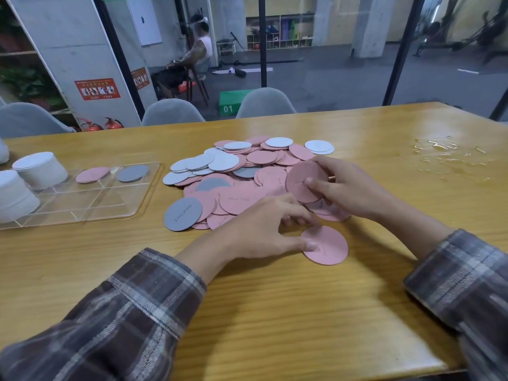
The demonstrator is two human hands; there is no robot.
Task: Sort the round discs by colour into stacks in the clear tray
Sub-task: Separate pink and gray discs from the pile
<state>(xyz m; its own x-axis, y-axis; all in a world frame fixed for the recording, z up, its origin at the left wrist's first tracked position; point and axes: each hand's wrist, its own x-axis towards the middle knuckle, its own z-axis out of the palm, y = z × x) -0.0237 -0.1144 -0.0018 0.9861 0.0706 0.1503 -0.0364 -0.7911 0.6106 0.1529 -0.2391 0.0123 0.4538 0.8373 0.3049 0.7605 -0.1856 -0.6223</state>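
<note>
My right hand (353, 191) grips raised pink disc (299, 176) over pile (242, 188) | left hand (261, 232) pinches flat pink disc (331, 250) on table (275, 312)

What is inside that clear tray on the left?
The clear tray holds a pink disc, a grey disc beside it, and two tall white stacks at its left end. Whatever lies under those is covered.

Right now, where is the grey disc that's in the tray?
In the head view, the grey disc lies on the left of the table, in the far right part of the clear tray, just right of a pink disc there.
</note>
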